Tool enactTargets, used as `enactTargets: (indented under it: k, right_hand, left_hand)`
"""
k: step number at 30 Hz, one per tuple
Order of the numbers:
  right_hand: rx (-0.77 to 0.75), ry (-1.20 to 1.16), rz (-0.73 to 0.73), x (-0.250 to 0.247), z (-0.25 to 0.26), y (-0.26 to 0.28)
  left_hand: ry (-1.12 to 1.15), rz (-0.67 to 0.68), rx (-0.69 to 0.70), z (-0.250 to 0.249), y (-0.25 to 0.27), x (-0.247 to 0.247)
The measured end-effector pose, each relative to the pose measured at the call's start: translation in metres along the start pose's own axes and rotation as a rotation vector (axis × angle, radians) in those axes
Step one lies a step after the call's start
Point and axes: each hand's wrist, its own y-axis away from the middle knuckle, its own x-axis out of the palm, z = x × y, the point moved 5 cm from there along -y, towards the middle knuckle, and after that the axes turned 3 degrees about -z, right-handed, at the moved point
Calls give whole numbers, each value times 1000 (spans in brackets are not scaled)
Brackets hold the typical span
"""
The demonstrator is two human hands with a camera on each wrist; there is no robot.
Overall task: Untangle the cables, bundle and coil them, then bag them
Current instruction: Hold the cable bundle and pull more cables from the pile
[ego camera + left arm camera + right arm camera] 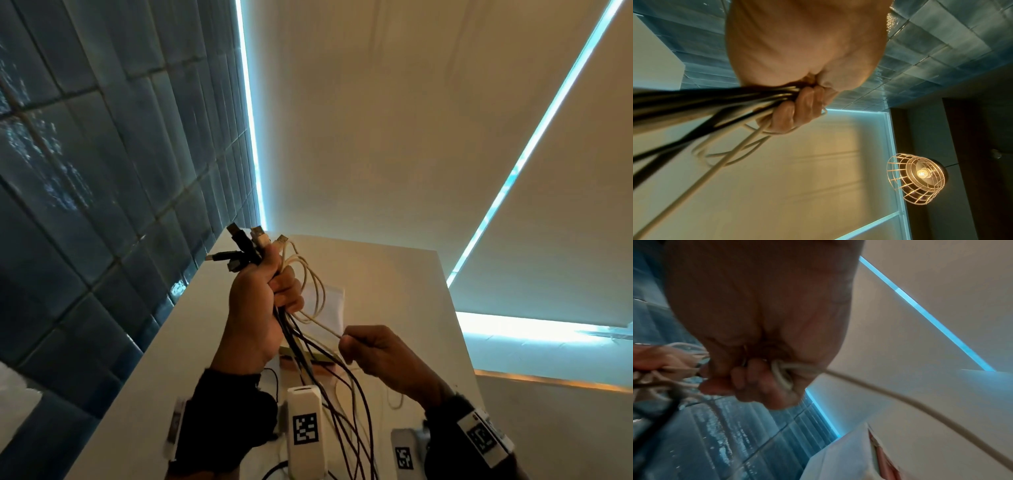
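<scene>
Two hands (260, 301) (373, 353), perhaps six cables (308, 359)

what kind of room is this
Probably a home interior, perhaps a kitchen or utility corner: glossy blue wall tiles, a caged hanging lamp, blinds drawn over bright windows, and a white table for sorting cables.

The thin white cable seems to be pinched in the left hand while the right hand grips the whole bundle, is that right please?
The hands are swapped: in the head view the right hand pinches the thin white cable, while the left hand grips the bundle of black and white cables.
</scene>
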Motion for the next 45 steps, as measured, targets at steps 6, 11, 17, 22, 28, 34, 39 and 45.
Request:
enactTargets:
  k: [6,11,17,22,28,34,39,45]
  right_hand:
    - [114,-166,-34,-4,-28,17]
    - [151,-224,-134,-14,-42,33]
    - [182,-211,-209,-17,-47,44]
    - [80,-389,-171,-2,-15,28]
    - [-84,-320,-254,-2,34,14]
    - [-218,-130,-248,-3,65,12]
    - [-214,-336,-159,-5,71,12]
    - [-100,-698,11,-3,74,9]
  left_hand:
    - [26,-18,5,-7,0,-11]
    - [26,-36,57,-19,0,-17]
    - [12,-56,69,-27,-3,-26]
    - [-150,-53,107,-19,3,-11]
    - [-436,43,108,-2,10,2]
    - [-660,167,76,14,14,10]
    - [-556,251,-7,17,14,12]
    - [-459,272,44,19,17,21]
